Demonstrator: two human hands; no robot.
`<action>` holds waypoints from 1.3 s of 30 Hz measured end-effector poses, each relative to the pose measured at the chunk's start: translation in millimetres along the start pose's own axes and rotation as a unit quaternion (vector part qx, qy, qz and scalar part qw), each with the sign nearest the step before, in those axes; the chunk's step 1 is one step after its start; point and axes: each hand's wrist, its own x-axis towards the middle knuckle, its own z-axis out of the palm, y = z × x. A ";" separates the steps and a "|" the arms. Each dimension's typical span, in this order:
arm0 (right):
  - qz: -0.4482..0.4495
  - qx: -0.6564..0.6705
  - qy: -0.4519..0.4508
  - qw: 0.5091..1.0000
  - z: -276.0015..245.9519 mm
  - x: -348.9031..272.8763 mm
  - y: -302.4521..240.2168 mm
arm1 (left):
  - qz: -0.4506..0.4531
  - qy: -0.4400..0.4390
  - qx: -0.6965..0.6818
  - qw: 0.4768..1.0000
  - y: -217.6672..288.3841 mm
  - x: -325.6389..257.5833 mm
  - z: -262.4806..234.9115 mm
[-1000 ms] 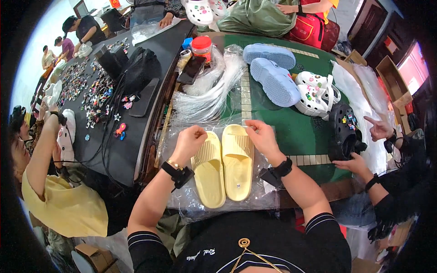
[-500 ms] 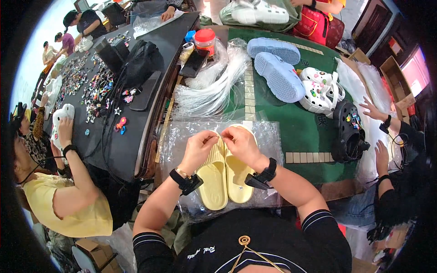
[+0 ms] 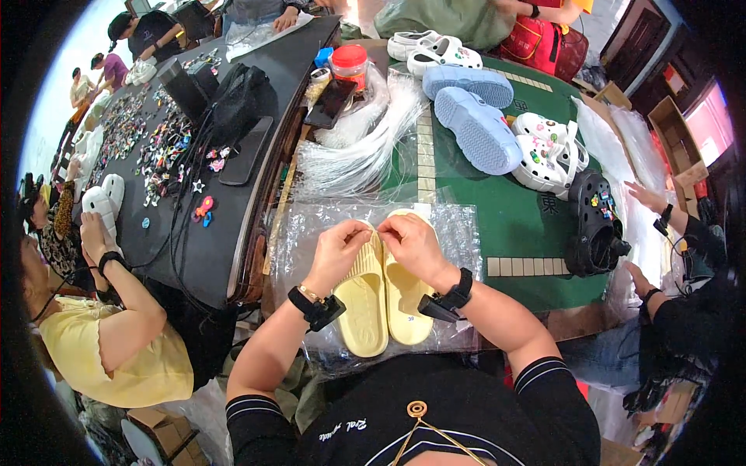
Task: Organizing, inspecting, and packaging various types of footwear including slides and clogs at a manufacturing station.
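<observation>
A pair of pale yellow slide slippers [image 3: 363,320] lies side by side in front of me, toes pointing away. Beneath them is a clear plastic bag [image 3: 458,256] spread flat. Over the left slipper's ribbed strap, my left hand [image 3: 339,252] has its fingertips pinched together. My right hand [image 3: 414,245] is pinched likewise over the right slipper's toe end, almost meeting the left at the gap between the slippers. Whatever thin thing the fingertips may hold is too small to make out. A bundle of thin clear plastic strands [image 3: 361,159] lies just beyond the bag.
Light blue clogs [image 3: 478,132], white clogs [image 3: 544,155] with charms and a black clog [image 3: 594,225] stand to the right on the green table. More white clogs [image 3: 435,53] sit at the far edge. A red-lidded jar [image 3: 350,66] is beyond the strands. Co-workers sit on both sides.
My hands have hardly moved. White clogs now stand at the table's far edge, where they were above a green sack before. The left co-worker's hands have come together at white clogs.
</observation>
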 end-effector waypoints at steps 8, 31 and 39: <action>0.001 -0.014 -0.006 1.000 -1.4 0.7 -1.7 | -0.012 0.003 0.009 1.000 6.5 -0.9 -1.3; -0.005 -0.027 -0.005 1.000 0.6 0.2 -0.1 | -0.002 -0.023 0.008 1.000 5.9 1.5 -3.7; 0.003 -0.024 -0.009 1.000 8.7 -4.5 16.4 | 0.065 -0.028 0.102 0.992 5.8 6.4 -1.2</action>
